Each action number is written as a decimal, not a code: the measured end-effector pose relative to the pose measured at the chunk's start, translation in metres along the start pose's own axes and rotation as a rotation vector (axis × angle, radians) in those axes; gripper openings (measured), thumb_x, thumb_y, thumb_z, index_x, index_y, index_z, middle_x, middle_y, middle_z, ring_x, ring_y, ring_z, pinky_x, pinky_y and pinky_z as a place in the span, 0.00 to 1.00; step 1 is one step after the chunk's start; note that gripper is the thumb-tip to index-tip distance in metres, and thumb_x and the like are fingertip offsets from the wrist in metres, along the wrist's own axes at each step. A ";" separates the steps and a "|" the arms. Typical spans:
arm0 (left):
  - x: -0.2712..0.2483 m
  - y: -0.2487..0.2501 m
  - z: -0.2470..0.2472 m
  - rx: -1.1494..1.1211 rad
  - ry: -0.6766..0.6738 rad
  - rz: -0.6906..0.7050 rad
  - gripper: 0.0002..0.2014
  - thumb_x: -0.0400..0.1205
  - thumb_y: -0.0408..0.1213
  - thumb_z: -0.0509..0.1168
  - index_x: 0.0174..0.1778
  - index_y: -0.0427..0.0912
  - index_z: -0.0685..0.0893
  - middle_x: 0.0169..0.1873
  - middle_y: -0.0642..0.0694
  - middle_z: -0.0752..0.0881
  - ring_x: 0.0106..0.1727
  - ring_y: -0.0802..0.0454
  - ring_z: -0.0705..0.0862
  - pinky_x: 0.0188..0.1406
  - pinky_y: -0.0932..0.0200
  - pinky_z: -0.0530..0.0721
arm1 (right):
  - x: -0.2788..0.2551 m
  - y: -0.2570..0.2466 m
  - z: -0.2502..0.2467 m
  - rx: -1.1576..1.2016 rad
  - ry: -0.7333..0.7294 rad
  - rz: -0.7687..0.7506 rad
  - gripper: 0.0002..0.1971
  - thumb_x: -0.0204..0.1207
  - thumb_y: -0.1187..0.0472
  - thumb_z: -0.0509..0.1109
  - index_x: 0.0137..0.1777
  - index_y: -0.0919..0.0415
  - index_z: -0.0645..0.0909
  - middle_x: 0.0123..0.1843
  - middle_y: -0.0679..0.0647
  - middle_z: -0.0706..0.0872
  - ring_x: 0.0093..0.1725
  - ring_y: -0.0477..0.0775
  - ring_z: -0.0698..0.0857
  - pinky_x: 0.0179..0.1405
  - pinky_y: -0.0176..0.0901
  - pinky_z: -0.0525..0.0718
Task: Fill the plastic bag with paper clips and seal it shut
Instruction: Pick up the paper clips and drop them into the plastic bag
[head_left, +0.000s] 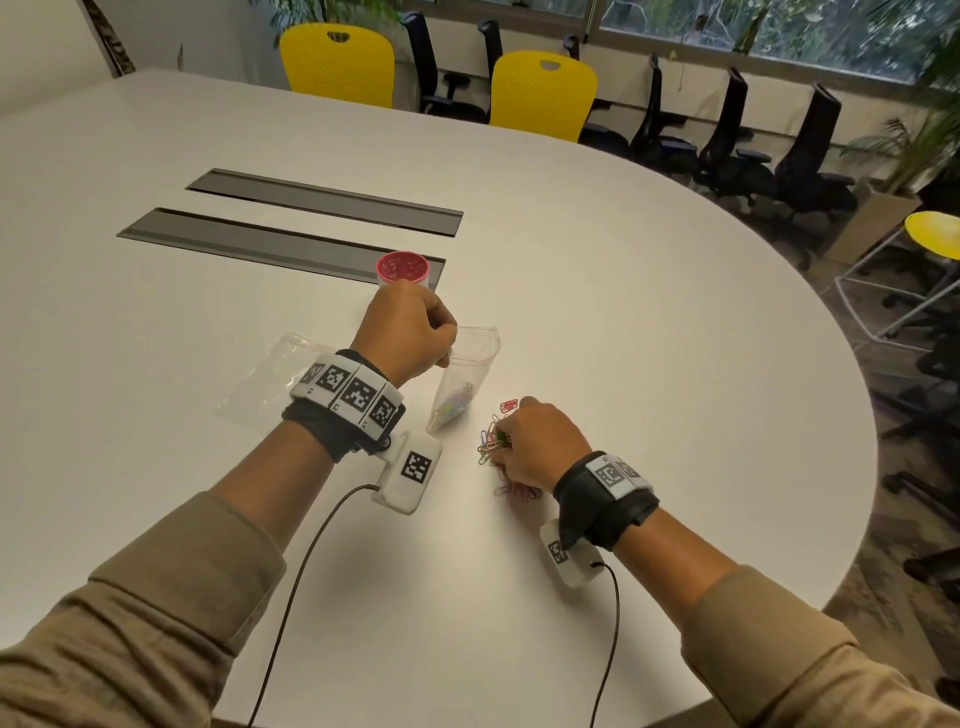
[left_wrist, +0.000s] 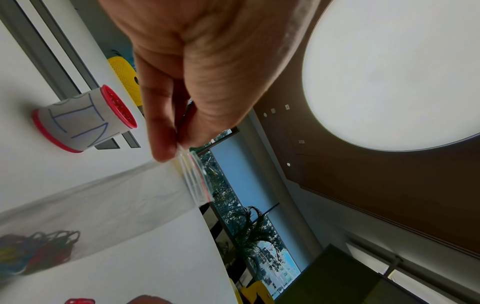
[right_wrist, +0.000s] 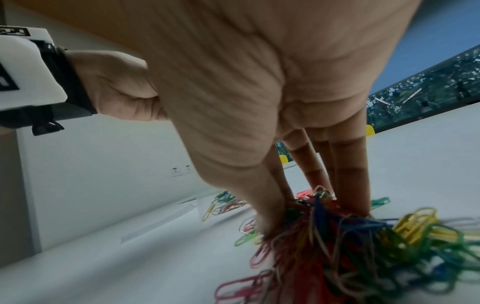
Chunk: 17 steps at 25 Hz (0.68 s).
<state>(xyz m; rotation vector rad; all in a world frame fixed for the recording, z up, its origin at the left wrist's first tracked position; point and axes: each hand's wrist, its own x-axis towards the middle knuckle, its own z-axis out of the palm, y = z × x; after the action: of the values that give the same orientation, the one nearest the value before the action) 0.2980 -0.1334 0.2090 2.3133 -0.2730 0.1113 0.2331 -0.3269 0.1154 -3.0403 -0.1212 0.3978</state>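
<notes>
A small clear zip bag (head_left: 467, 364) stands tilted on the white table (head_left: 623, 312), mouth up, with several coloured paper clips (head_left: 453, 406) at its bottom. My left hand (head_left: 448, 347) pinches the bag's top rim between thumb and forefinger; in the left wrist view the left hand (left_wrist: 176, 149) holds the zip strip (left_wrist: 198, 181). My right hand (head_left: 503, 441) reaches down into a loose pile of coloured paper clips (head_left: 519, 491) just right of the bag. In the right wrist view its fingertips (right_wrist: 272, 222) close round a bunch of clips (right_wrist: 319, 226).
A red-lidded tub (head_left: 402, 270) with a paper label stands just behind my left hand. A second, flat clear bag (head_left: 265, 379) lies under my left wrist. Two dark cable slots (head_left: 280, 244) run across the table beyond. Yellow chairs (head_left: 337, 62) stand at the far edge.
</notes>
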 end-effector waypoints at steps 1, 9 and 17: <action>0.000 0.000 0.001 0.002 0.002 0.002 0.06 0.82 0.28 0.71 0.42 0.36 0.94 0.30 0.43 0.94 0.31 0.53 0.94 0.47 0.49 0.96 | 0.002 0.001 0.000 -0.004 0.017 -0.019 0.11 0.81 0.55 0.73 0.59 0.59 0.90 0.59 0.59 0.85 0.59 0.64 0.87 0.55 0.52 0.88; -0.002 -0.003 0.005 -0.012 -0.013 -0.007 0.05 0.83 0.30 0.73 0.44 0.36 0.94 0.31 0.43 0.94 0.31 0.52 0.94 0.47 0.47 0.97 | 0.007 0.024 -0.015 0.145 0.091 -0.080 0.07 0.74 0.70 0.77 0.47 0.62 0.96 0.45 0.60 0.96 0.47 0.62 0.93 0.48 0.50 0.93; -0.004 0.000 0.007 -0.021 -0.012 -0.015 0.05 0.83 0.30 0.72 0.45 0.36 0.94 0.32 0.43 0.94 0.32 0.52 0.95 0.47 0.47 0.97 | -0.017 0.063 -0.077 0.639 0.146 0.044 0.04 0.73 0.67 0.85 0.47 0.63 0.96 0.36 0.57 0.96 0.38 0.57 0.97 0.43 0.40 0.95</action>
<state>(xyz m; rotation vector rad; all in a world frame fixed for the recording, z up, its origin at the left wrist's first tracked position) 0.2943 -0.1378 0.2038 2.2958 -0.2611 0.0868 0.2410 -0.3959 0.1892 -2.4296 0.0713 0.1687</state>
